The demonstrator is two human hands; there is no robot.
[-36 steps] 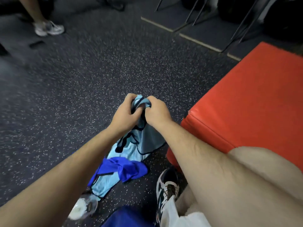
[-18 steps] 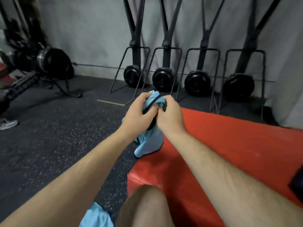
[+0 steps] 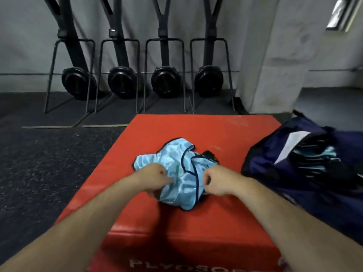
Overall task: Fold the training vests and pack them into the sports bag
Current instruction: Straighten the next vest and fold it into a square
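Navy sports bag (image 3: 306, 183) is lying open at the right of the frame, its mouth showing a stack of light-blue and black fabric (image 3: 318, 157) beside a white panel (image 3: 292, 146). How many pieces are packed inside is hard to make out, and the bag's far side is running off the right edge. Whether it is resting on the red padded box (image 3: 196, 222) or standing just beside it cannot be told.

At centre, a person's left hand (image 3: 157, 179) and right hand (image 3: 218, 181) are working a light-blue training vest (image 3: 176, 165) that is lying crumpled on the box top. Each grip is closing on the fabric: the left is bunching the near left part and the right is pinching the dark-trimmed edge at near right, though motion blur is softening the fingers. The shiny vest, piped in dark navy, is sitting in loose folds, with a small black scrap (image 3: 209, 154) showing at its far right.

White lettering (image 3: 176, 266) on the box front is being cut off by the bottom edge. Four black machine stands (image 3: 121, 81) are lining the grey wall (image 3: 29, 36) across the top, above speckled dark flooring (image 3: 49, 163) at left.
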